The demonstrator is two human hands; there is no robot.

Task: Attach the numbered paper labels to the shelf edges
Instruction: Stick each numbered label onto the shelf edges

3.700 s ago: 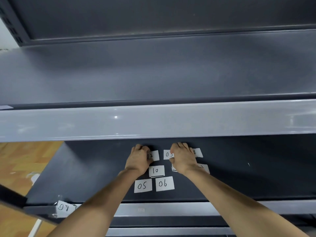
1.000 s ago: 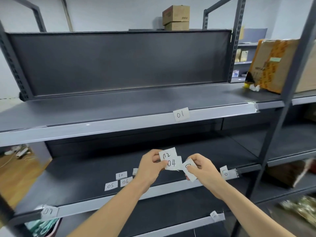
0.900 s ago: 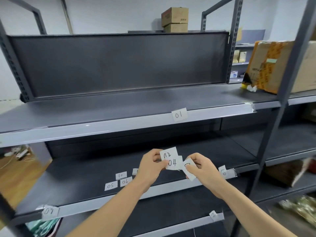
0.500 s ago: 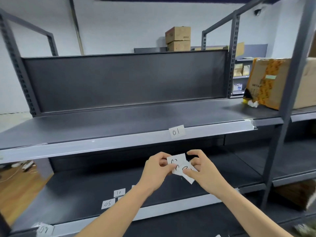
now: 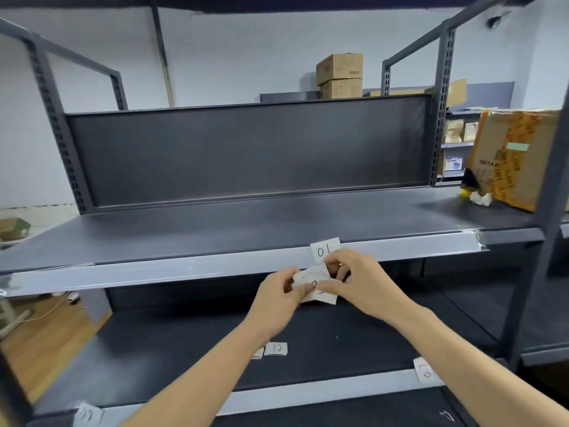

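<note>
Floor: wood floor (image 5: 46, 331) shows past the left end of the rack, below the upper shelf.
Left edge label: white paper label (image 5: 87, 414) on the front edge of the middle shelf (image 5: 154, 349) at its left end. Blurred, number unreadable.
Upper shelf edge: pale grey strip (image 5: 154, 272) running the whole width of the rack, with clear tape at its right end.
Left hand: left hand (image 5: 275, 292) is raised in front of the upper shelf edge. Thumb and curled fingers pinch the left side of the held labels.
Loose slips: one underlined slip (image 5: 277, 348) lies flat on the middle shelf just right of the left forearm. A second slip (image 5: 258, 353) beside it is mostly hidden by that arm.
Held labels: small bunch of white paper slips (image 5: 314, 286) between the two hands, overlapping, just below the upper shelf edge. Black ink shows, but the numbers are not clear.
Label 01: label 01 (image 5: 324, 251) is stuck upright on the upper shelf edge, right of centre, directly above the hands.
Back boxes: two stacked cardboard boxes (image 5: 340, 75) behind the rack.
Right hand: right hand (image 5: 361, 280), fingers curled, pinches the right side of the held labels. Its knuckles are close under label 01.
Right edge label: paper label (image 5: 424, 369) on the middle shelf's front edge towards its right end, tilted, hard to read.
Carton: large taped carton (image 5: 517, 158) at the far right end of the upper shelf.
</note>
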